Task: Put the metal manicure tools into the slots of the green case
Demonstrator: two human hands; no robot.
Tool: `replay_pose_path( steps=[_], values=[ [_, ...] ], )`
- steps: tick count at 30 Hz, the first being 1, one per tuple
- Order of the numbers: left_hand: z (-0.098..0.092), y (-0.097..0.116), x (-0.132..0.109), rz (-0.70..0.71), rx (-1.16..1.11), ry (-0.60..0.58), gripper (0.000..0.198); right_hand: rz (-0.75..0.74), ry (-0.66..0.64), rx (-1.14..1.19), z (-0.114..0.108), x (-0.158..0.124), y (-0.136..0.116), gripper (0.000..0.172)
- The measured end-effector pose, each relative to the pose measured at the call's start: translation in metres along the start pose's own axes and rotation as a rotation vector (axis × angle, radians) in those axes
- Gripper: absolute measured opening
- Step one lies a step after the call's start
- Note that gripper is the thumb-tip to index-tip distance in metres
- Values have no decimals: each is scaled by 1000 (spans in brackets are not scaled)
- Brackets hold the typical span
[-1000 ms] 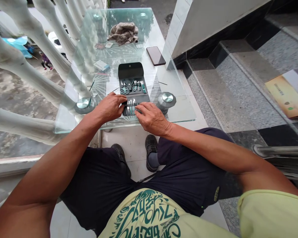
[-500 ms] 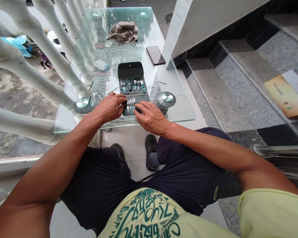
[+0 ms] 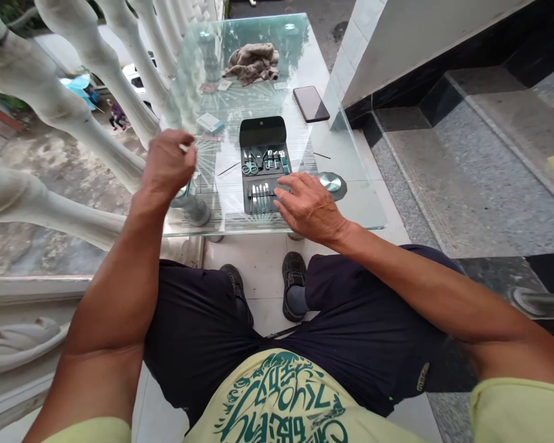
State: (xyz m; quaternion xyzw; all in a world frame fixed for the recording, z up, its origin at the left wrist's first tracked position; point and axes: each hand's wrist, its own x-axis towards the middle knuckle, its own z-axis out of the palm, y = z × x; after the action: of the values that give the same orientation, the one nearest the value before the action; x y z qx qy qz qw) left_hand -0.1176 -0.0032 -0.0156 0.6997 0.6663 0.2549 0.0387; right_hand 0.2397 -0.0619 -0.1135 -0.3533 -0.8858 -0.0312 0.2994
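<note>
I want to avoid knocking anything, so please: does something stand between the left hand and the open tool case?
Nothing tall visibly does, but a thin dark stick lies on the glass table between the left hand and the tool case.

Before you, the tool case lay on the surface, with the phone behind it to your right. Farther back lay the cloth; the box lay left of the case.

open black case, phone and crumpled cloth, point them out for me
Open case (image 3: 261, 178): head view, bare strip between its tool rows
Phone (image 3: 311, 103): head view, screen's middle
Cloth (image 3: 253, 63): head view, middle folds
</note>
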Motion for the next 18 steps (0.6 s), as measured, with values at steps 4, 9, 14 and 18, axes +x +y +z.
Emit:
replay_pose_path(
  steps=[4, 9, 14, 18],
  values=[
    [-25, -34, 8, -377, 153, -141, 10, 56, 22, -36, -12, 7, 7, 26],
    [-8, -40, 5, -445, 193, -366, 29, 64, 9, -73, -14, 6, 8, 28],
    [3, -36, 8, -432, 251, -394, 29, 60, -18, -88, -12, 4, 9, 32],
    [5, -38, 9, -435, 244, -382, 35, 68, -32, -91, -13, 4, 10, 33]
  ],
)
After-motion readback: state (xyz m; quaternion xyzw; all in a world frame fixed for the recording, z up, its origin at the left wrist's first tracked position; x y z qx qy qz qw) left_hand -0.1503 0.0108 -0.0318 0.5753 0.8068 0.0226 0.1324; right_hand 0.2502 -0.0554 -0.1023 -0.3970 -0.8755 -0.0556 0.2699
